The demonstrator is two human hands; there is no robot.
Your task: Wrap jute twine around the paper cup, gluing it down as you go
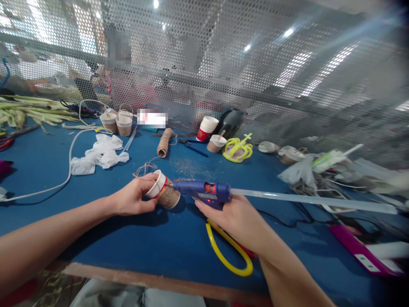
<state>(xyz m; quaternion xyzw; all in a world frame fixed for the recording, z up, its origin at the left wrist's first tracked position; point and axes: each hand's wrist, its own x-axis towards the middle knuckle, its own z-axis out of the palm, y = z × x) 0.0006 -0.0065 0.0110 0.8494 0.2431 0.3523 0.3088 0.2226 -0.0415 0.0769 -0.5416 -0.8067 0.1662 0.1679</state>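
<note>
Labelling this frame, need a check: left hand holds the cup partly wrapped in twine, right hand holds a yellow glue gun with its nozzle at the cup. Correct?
Not quite: the glue gun is blue, as the head view shows. The left hand does hold the partly twine-wrapped cup, and the right hand holds the gun, nozzle at the cup.

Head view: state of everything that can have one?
Left hand: closed on paper cup
Right hand: closed on glue gun
Glue gun: red light lit
Glue stick: inserted, mostly out
Paper cup: tilted, partly twine-wrapped
Twine roll: on its side
Cup stack: nested, standing
White plastic: crumpled
</note>
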